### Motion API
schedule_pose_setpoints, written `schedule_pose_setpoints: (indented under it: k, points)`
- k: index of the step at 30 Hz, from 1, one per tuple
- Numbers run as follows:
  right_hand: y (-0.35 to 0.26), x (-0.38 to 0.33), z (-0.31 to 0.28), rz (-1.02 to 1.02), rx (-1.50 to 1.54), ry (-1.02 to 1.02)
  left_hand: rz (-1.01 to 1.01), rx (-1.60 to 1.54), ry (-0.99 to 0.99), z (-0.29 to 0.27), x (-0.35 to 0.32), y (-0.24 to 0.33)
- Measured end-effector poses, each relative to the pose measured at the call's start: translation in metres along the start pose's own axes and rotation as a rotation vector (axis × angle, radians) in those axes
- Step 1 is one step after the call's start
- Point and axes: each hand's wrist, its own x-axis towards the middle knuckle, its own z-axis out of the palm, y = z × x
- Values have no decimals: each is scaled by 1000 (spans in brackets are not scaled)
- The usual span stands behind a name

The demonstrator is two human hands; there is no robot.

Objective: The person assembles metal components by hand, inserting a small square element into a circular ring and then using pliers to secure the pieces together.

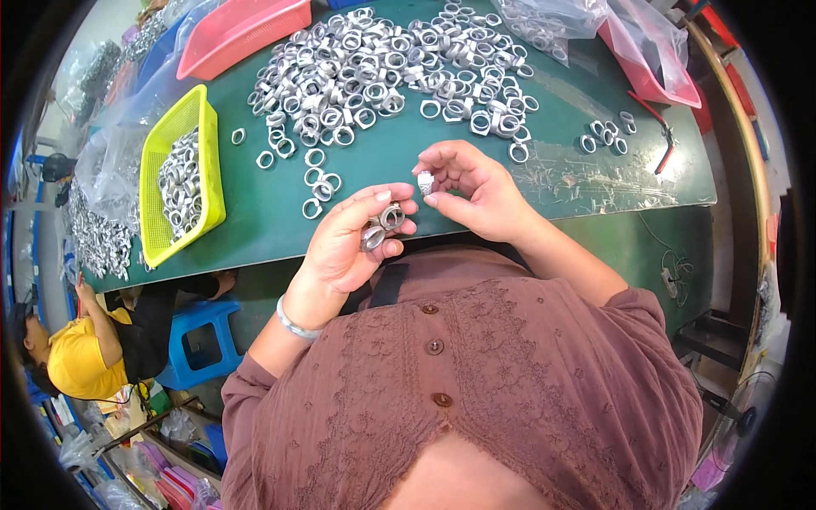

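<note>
1. Green bench [408, 183] fills the upper half of the view; a person in a brown buttoned shirt stands at its near edge, hands raised just above it.
2. Left hand [353, 238]: grip closed on a few metal rings [382, 225], cradled between thumb and curled fingers, probably as a ready stock.
3. Right hand [476, 191]: thumb and fingertips pinch one small metal piece [425, 182], held close to the left hand, apparently for inspection or fitting.
4. Loose ring pile [391, 72] lies at 12 o'clock, within reach; stray rings trail toward the hands.
5. Yellow basket [208, 183] at 9 o'clock holds similar rings, partly full.
6. Red basket [242, 30] at 11 o'clock: contents not visible.
7. Clear bags [552, 21] at 1 o'clock contain more rings.
8. Another person in yellow [76, 361] sits at 8 o'clock.
</note>
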Motion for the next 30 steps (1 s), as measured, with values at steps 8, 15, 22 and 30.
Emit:
schedule_pose_setpoints:
  k: [8,15,22,30]
  points:
    - [7,0,-5,-167,-231,56,-28,34,30,10,11,-3]
    - [7,2,-8,-179,-213,73,-21,61,6,14,16,-2]
    - [-3,4,-11,-223,-409,45,80,210,84,20,22,-6]
    - [-4,7,-7,-288,-491,93,268,420,191,20,27,-13]
